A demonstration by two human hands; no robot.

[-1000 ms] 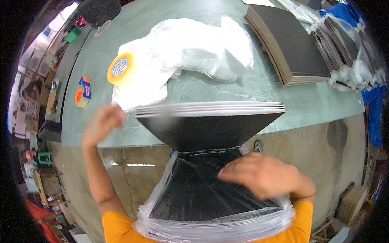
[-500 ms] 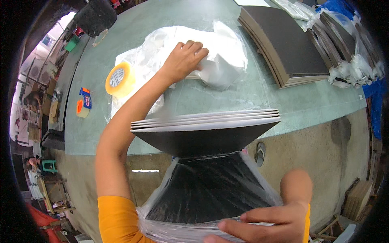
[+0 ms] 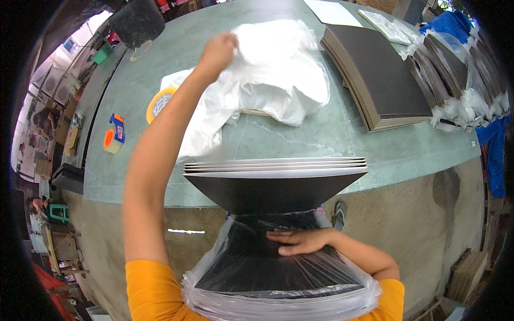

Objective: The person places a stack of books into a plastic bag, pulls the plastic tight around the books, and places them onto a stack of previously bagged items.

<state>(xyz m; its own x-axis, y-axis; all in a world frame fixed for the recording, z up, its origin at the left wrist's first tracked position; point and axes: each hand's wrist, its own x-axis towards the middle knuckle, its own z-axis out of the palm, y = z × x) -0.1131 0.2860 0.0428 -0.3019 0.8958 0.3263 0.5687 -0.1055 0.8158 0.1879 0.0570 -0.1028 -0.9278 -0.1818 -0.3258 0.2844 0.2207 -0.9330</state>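
Item one: stack of dark boards (image 3: 276, 190), flat sheets with pale edges. I see the far end resting on the near rim of the green table (image 3: 342, 142) and the near end running back toward my body; the long axis points from me straight out at the table. The near half sits inside a clear plastic bag (image 3: 278, 297), whose open mouth faces the table.

Item two: right hand (image 3: 300, 242). It lies flat on the bagged part of the stack, palm down, fingers together and stretched toward my left, pressing on the plastic.

Item three: left hand (image 3: 217, 51). The arm is stretched far across the table, and the hand is closed on a heap of crumpled white plastic bags (image 3: 267, 80), pinching a fold at its upper left edge.

Item four: roll of yellow tape (image 3: 159, 102), lying flat just left of the heap, partly under it.

Item five: orange and blue tape dispenser (image 3: 114, 134), further left, near the table edge.

Item six: second stack of dark boards (image 3: 383, 75), on the table to the right, well apart from my hands.
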